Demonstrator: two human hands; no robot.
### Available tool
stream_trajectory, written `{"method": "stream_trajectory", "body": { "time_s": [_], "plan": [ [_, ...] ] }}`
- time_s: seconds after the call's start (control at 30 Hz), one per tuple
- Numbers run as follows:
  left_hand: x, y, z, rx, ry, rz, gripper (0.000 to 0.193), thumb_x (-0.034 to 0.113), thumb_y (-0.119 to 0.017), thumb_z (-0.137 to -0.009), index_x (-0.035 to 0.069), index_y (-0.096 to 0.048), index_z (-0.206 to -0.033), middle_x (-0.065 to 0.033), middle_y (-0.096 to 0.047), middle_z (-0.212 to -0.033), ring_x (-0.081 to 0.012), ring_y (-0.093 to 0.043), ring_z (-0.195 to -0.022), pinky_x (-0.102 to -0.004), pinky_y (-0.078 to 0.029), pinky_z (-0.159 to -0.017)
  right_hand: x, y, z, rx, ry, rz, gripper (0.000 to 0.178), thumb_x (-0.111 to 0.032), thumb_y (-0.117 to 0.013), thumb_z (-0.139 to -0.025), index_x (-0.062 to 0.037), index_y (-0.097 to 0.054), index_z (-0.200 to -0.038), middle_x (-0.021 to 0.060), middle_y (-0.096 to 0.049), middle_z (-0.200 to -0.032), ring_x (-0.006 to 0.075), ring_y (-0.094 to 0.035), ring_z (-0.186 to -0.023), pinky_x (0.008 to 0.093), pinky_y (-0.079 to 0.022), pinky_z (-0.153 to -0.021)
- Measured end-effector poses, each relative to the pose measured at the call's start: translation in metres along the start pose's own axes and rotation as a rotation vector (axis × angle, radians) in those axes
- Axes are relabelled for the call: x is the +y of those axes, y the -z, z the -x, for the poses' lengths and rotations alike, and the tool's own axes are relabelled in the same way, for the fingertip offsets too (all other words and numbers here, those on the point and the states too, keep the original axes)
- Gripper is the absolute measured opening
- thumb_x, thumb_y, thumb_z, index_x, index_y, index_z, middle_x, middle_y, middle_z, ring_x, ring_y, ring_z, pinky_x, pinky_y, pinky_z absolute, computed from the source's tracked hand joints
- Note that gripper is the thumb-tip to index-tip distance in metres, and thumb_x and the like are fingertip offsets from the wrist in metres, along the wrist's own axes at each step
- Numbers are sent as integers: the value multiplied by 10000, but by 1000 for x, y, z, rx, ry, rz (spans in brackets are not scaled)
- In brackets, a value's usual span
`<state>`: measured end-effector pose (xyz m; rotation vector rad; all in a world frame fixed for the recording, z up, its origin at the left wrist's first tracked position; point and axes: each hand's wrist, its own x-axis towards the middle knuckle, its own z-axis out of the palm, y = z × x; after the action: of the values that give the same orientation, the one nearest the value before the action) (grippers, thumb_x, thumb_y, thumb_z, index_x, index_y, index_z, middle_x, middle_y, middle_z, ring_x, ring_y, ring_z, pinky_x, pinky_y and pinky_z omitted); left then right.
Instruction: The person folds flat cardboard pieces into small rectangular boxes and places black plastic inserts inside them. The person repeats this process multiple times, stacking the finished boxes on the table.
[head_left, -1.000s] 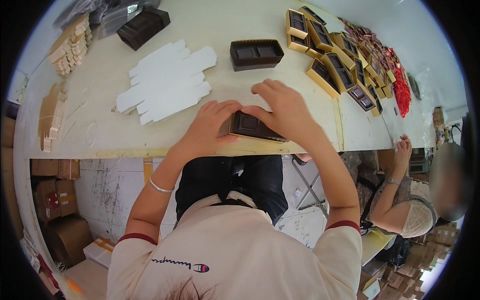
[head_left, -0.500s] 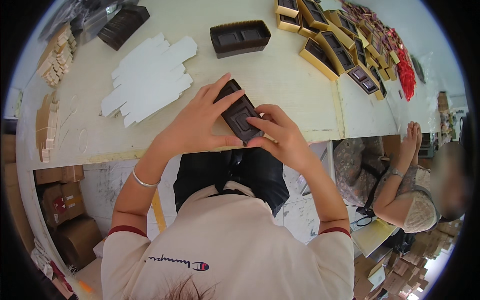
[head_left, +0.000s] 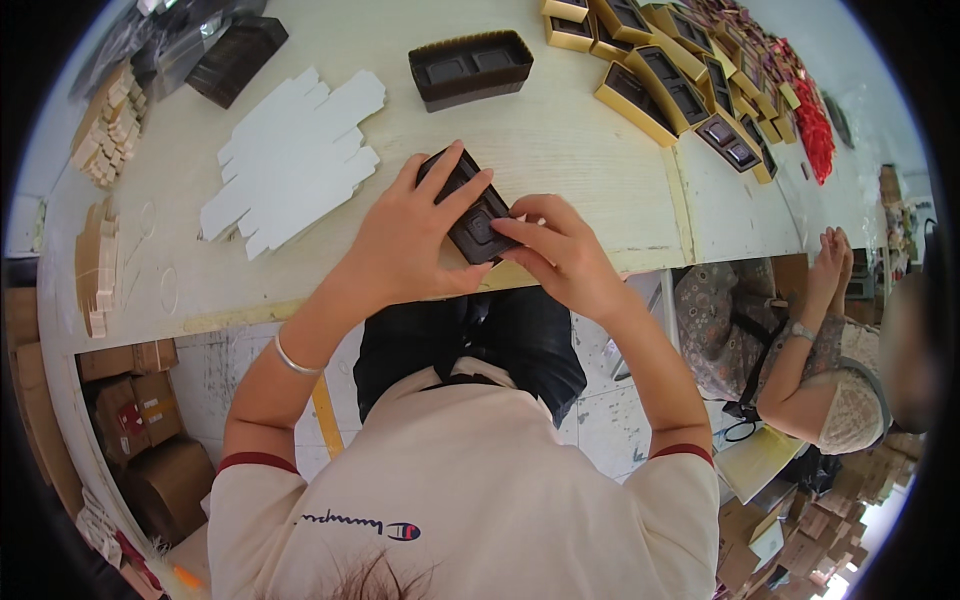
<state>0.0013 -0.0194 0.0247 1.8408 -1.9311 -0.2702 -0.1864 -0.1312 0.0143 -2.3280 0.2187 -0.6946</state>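
Observation:
A dark brown plastic tray [head_left: 478, 228] with moulded recesses lies tilted between my hands at the table's near edge. My left hand [head_left: 415, 220] grips it from the left, its fingers across the far end and its thumb by the near end. On the near right side my right hand [head_left: 555, 245] pinches the tray's edge with thumb and fingers. Whether the tray sits inside a box cannot be made out. Beyond my hands stands a stack of similar brown trays [head_left: 472, 70]. Left of them lie flat white card blanks [head_left: 290, 160], overlapping.
Gold boxes [head_left: 637, 100] with brown trays in them crowd the far right, beside red packets [head_left: 815, 140]. Another dark tray stack [head_left: 237, 60] and card bundles [head_left: 97, 265] are on the left. A co-worker [head_left: 810, 350] sits at the right. Cartons [head_left: 140, 420] fill the space under the table.
Both hands and the brown tray have shifted slightly away from me. My right fingers have moved along the tray's near right edge; the grip stays.

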Motion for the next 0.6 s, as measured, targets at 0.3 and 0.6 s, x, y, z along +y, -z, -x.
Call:
{"method": "stream_trajectory", "body": {
  "time_s": [0.3,0.6],
  "plan": [
    [-3,-9,4,43,-54,-186,693,401,-712,-773,163,-489,-1384,-184,-289,-1500,-432,-288,-1343,-515,-317,-1079,-3,7,7,-73,-253,-148,278,-35,-716,-779,-3,-671,-1051,130,-553,-1098,260,-601,-799,342,-508,-700],
    [2,-7,5,-31,13,-70,553,266,-616,-864,149,-488,-1389,-159,-263,-1522,-384,-225,-1395,-541,-196,-1116,-4,-35,4,186,-224,-52,538,-72,-725,-721,-25,-506,-1211,199,-526,-1144,402,-497,-1069,423,-427,-909]
  ]
}}
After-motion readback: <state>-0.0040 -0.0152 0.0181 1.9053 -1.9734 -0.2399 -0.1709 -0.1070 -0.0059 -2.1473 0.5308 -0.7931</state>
